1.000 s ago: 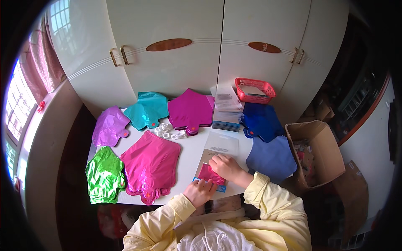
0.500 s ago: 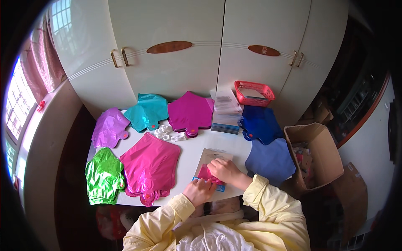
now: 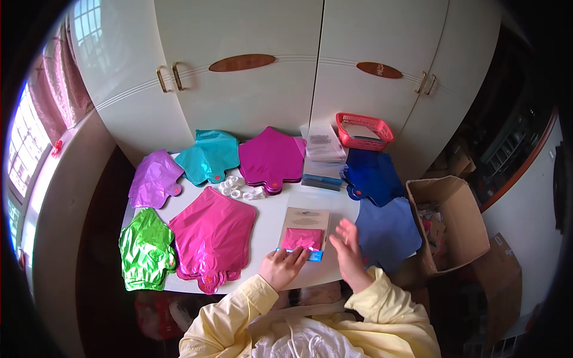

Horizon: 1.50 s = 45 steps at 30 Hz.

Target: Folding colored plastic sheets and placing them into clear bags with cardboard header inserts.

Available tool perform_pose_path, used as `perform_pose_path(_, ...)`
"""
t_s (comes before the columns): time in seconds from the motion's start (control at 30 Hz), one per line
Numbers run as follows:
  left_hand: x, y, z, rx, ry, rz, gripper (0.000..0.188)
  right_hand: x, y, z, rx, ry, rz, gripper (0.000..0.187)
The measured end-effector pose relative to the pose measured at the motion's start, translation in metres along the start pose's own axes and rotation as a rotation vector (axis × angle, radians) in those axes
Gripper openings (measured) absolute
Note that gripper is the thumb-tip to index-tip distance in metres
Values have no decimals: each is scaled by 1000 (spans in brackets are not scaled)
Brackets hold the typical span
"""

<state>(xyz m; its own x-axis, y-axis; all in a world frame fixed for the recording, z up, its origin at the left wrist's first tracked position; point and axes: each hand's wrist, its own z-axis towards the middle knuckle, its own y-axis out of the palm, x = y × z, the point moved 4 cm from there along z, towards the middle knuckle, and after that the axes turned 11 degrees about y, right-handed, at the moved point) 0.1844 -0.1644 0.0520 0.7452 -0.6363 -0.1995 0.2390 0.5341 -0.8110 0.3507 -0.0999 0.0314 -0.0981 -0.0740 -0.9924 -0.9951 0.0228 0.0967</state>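
In front of me on the white table lies a flat packet (image 3: 307,218) with a brown card and a blue lower edge. A small folded piece of pink foil (image 3: 302,238) sits on its lower half. The fingers of my left hand (image 3: 282,268) are curled over the packet's lower edge, pressing on it. My right hand (image 3: 350,253) is raised just right of the packet, its fingers apart and holding nothing. To the left is a stack of flat pink foil balloons (image 3: 213,235).
Foil balloon piles surround the work spot: green (image 3: 146,247), lilac (image 3: 154,178), teal (image 3: 209,158), magenta (image 3: 271,156), dark blue (image 3: 375,179) and dull blue (image 3: 389,232). White ribbon rolls (image 3: 236,188), stacked packets (image 3: 323,158), a red basket (image 3: 365,142) and an open cardboard box (image 3: 462,238) also stand around.
My right hand has lifted off the pink foil and moved right, opening its fingers. The foil now lies flat and neatly folded on the packet. My left hand has stayed at the lower edge.
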Motion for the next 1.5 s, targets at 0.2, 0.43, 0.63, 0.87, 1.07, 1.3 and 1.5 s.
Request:
perform_pose_path(0.2,12,-13,4,0,3,-41,42,35,19,-46,-477,588,828,24)
perform_pose_path(0.43,8,-27,4,-27,-20,4,44,28,29,-62,-490,508,682,27)
perform_pose_path(0.63,14,-32,3,-83,9,-7,42,40,20,-56,-401,506,575,24)
perform_pose_path(0.87,-9,-37,-25,307,-446,-159,26,26,15,-53,-367,394,470,18)
perform_pose_path(1.07,-13,0,-53,365,-1175,-1696,9,47,6,-52,-417,383,432,13)
perform_pose_path(1.3,-4,12,-60,574,-1273,-1970,8,45,9,-55,-444,302,374,15)
perform_pose_path(1.5,-1,12,-58,632,-1329,-1967,7,35,12,-55,-399,217,275,16)
